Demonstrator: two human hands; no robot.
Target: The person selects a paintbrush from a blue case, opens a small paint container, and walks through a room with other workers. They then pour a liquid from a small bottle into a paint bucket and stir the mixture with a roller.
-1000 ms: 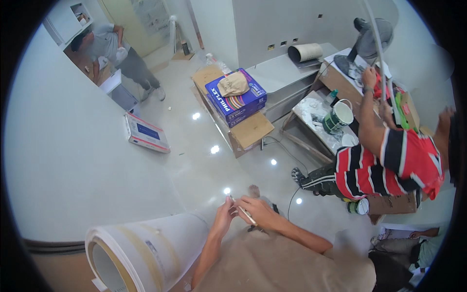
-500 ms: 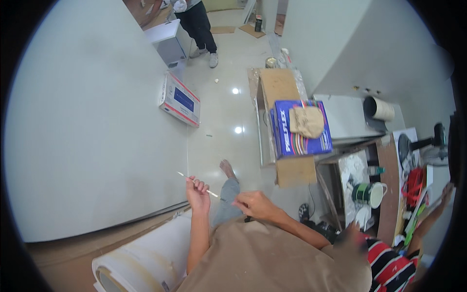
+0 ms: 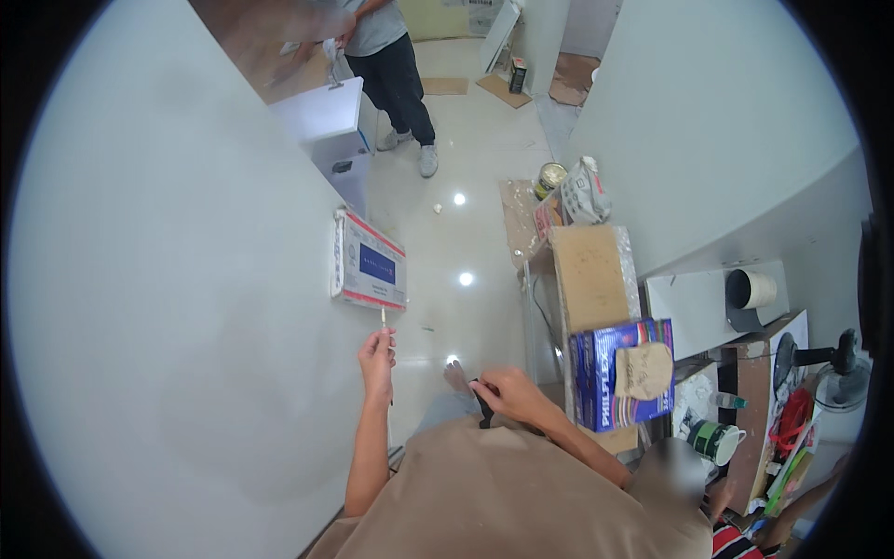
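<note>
A thin pale stick (image 3: 383, 317) pokes up from my left hand (image 3: 377, 361), whose fingers are closed around it. Its kind is too small to make out. The tip overlaps the lower edge of a flat white and red carton (image 3: 375, 261) in the picture. My right hand (image 3: 512, 393) is closed in front of my brown shirt (image 3: 503, 494), pinching a short black strap-like piece (image 3: 482, 402) that hangs at the shirt. One bare foot (image 3: 456, 374) shows on the floor beyond my hands.
A pale panel (image 3: 186, 279) fills the left side. Right stand stacked cardboard boxes (image 3: 589, 270) and a blue carton (image 3: 596, 382). A green paint can (image 3: 712, 440) and a fan (image 3: 843, 382) are farther right. Another person (image 3: 391, 84) stands ahead; a striped sleeve (image 3: 731, 540) shows lower right.
My left hand has turned the stick from slanted to nearly upright. My right hand has moved slightly right, and the black piece now shows at it. The view has shifted over the room.
</note>
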